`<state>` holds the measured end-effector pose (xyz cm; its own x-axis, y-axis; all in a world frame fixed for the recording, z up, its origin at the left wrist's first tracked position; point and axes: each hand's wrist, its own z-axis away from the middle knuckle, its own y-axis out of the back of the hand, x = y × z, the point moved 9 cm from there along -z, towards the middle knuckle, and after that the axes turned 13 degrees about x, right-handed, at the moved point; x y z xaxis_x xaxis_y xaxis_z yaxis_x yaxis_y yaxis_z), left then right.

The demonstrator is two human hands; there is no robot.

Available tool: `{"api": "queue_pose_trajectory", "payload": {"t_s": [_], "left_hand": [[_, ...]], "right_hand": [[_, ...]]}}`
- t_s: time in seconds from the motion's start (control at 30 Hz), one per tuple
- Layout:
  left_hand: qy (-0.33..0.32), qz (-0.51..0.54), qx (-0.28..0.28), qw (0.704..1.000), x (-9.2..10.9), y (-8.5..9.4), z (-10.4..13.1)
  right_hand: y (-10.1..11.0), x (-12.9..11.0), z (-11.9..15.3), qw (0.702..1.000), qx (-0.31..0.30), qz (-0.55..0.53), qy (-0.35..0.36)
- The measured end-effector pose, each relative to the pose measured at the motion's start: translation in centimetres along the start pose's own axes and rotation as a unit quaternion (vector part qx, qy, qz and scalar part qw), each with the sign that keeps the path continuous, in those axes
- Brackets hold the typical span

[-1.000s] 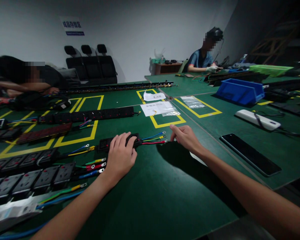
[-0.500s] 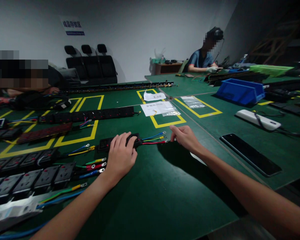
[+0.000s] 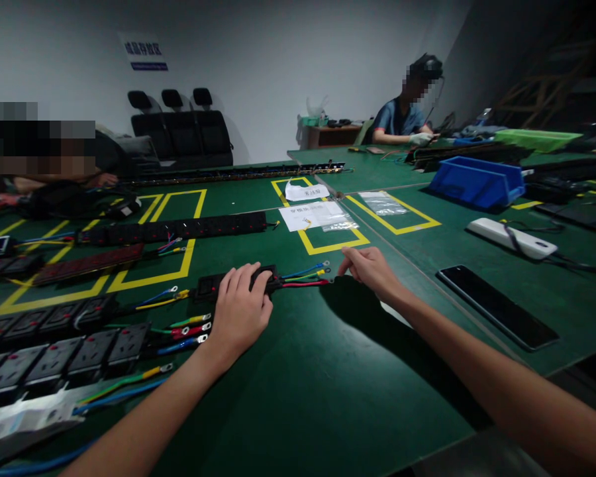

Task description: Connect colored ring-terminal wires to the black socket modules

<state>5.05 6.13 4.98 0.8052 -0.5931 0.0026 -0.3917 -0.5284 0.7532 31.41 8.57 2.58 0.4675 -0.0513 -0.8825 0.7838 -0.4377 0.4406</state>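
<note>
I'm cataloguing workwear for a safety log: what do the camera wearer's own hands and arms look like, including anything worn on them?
The left hand and right hand are both ungloved. Neither wrist shows a watch or bracelet, and no sleeve shows on the visible forearms. I can make out no rings.
</note>
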Motion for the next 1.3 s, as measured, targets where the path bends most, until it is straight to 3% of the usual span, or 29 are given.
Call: {"api": "queue_pose_trajectory", "payload": {"t_s": [0.1,0.27,0.43,0.5,0.7,0.9,0.97,1.13,1.3], "left_hand": [[0.001,0.000,-0.002,1.000,0.0,0.0,0.0],[0.002,0.003,0.001,1.000,0.0,0.1,0.0],[0.003,0.006,0.003,1.000,0.0,0.1,0.0],[0.003,0.005,0.005,1.000,0.0,0.0,0.0],[0.002,0.003,0.008,1.000,0.0,0.0,0.0],[0.001,0.004,0.009,1.000,0.0,0.1,0.0],[0.002,0.003,0.009,1.000,0.0,0.1,0.0],[0.000,0.003,0.006,1.000,0.0,0.0,0.1],[0.001,0.002,0.007,1.000,0.0,0.0,0.1]], "right_hand": [[0.0,-0.3,0.1,1.000,0.001,-0.024,0.003],[-2.3,-0.1,1.4,0.993,-0.111,0.034,-0.007],[-0.4,-0.4,0.4,1.000,0.001,0.015,0.024],[-0.2,-0.5,0.2,0.999,0.005,0.011,0.038],[-2.2,-0.9,1.3,0.994,-0.089,0.024,0.059],[-2.9,-1.4,2.2,0.987,-0.151,0.011,0.058],[-2.4,-1.2,1.8,0.990,-0.135,0.009,0.046],[0.1,-0.9,0.4,0.999,-0.001,-0.031,0.027],[-0.2,-0.8,0.3,0.999,-0.008,-0.008,0.030]]}}
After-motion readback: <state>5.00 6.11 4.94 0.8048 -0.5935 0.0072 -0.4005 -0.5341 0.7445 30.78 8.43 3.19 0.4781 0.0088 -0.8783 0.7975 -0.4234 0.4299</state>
